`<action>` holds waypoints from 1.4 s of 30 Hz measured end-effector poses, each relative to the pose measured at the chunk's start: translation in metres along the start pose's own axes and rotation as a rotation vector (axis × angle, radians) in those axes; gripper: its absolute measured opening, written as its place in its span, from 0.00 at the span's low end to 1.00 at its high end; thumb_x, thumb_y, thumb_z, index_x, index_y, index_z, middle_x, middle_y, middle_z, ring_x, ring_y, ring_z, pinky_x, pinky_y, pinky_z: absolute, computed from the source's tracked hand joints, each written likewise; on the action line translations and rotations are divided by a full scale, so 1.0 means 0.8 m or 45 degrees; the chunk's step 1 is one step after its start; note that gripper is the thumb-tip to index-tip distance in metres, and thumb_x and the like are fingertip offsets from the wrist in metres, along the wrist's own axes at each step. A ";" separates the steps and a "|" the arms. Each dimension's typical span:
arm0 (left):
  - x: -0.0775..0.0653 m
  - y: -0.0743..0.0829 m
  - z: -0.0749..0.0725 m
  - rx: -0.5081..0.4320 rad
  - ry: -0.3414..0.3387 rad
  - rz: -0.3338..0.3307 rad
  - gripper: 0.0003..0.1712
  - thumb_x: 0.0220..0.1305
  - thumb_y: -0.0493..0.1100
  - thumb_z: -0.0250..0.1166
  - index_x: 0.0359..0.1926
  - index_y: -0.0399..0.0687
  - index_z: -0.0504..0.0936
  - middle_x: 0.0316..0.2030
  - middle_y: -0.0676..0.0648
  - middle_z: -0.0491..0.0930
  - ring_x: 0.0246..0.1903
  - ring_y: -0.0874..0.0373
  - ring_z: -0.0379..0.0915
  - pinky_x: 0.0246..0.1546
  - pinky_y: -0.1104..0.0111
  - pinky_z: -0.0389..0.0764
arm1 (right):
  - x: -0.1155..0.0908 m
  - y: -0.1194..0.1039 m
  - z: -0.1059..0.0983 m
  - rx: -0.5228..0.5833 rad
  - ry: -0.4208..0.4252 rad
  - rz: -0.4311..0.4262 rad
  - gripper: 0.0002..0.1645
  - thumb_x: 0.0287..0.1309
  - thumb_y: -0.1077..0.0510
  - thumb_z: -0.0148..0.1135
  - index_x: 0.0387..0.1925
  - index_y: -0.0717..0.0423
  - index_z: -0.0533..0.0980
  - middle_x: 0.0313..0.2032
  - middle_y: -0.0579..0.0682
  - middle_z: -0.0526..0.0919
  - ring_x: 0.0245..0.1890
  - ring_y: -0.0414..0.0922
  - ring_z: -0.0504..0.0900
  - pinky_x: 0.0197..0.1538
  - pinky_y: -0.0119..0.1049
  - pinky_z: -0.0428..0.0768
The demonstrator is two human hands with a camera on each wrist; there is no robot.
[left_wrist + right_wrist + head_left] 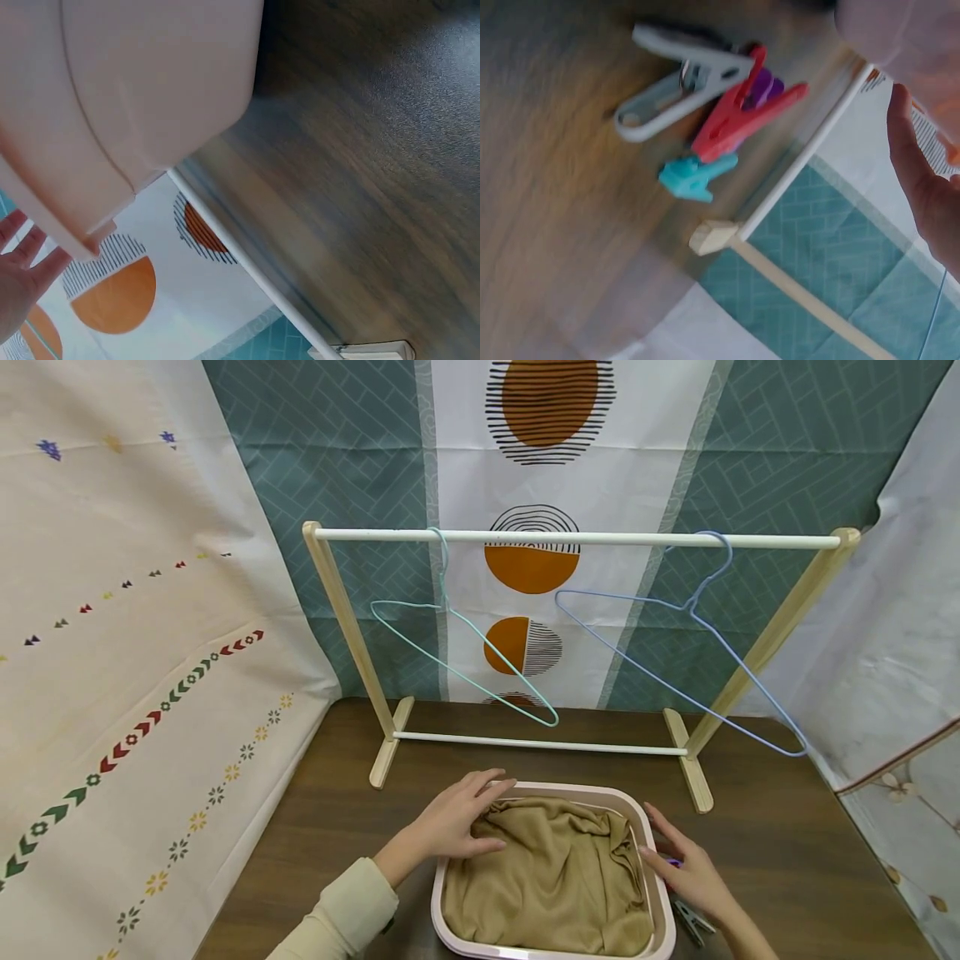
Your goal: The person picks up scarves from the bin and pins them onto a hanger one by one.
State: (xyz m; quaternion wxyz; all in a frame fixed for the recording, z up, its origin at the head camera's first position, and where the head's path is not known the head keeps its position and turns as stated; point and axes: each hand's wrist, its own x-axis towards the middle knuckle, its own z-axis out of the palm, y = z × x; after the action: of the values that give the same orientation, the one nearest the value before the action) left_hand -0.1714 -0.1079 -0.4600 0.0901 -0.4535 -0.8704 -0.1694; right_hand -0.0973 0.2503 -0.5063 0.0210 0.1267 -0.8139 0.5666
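A pale pink plastic basin [577,791] sits on the table, filled with a crumpled olive-brown cloth [555,885]. My left hand [457,818] reaches over the basin's far left corner, fingers spread along the rim and thumb above the cloth. In the left wrist view, its fingers [46,268] show close to the underside of the rim. At the right side of the basin is my right hand [693,868], its index finger extended outside the wall and its thumb right at the rim. Neither hand grips the cloth.
Behind the basin stands a wooden rack with a white rod [600,538], carrying a mint hanger [465,672] and a blue hanger [637,664]. Right of the basin lie a grey clothespin [645,116], a red clothespin [739,120], a teal clothespin [690,178] and something purple [761,86].
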 end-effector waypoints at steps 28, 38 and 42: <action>0.036 -0.004 0.011 0.139 -0.150 0.039 0.38 0.51 0.63 0.64 0.59 0.47 0.70 0.55 0.44 0.67 0.54 0.53 0.64 0.51 0.62 0.69 | 0.024 -0.004 0.036 -0.282 0.472 0.064 0.22 0.59 0.66 0.54 0.56 0.64 0.70 0.52 0.60 0.74 0.46 0.19 0.64 0.43 0.12 0.64; 0.045 -0.007 0.027 -0.128 -0.387 -0.094 0.47 0.51 0.62 0.64 0.66 0.45 0.58 0.61 0.42 0.62 0.60 0.49 0.59 0.57 0.58 0.62 | 0.032 -0.001 0.038 -0.292 0.537 0.100 0.21 0.59 0.66 0.54 0.55 0.64 0.71 0.50 0.60 0.75 0.43 0.16 0.64 0.42 0.11 0.63; 0.049 -0.008 0.036 -0.277 -0.434 -0.134 0.48 0.52 0.60 0.65 0.66 0.41 0.55 0.63 0.41 0.61 0.62 0.50 0.56 0.59 0.62 0.60 | 0.032 -0.001 0.038 -0.301 0.540 0.114 0.21 0.59 0.65 0.54 0.55 0.63 0.72 0.50 0.60 0.76 0.43 0.18 0.65 0.41 0.11 0.64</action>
State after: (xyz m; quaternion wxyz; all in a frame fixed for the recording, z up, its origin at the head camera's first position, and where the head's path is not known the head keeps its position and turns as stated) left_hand -0.1993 -0.0708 -0.4763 -0.1169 -0.4365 -0.8721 -0.1875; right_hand -0.1185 0.2168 -0.5116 0.1809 -0.0345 -0.8567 0.4818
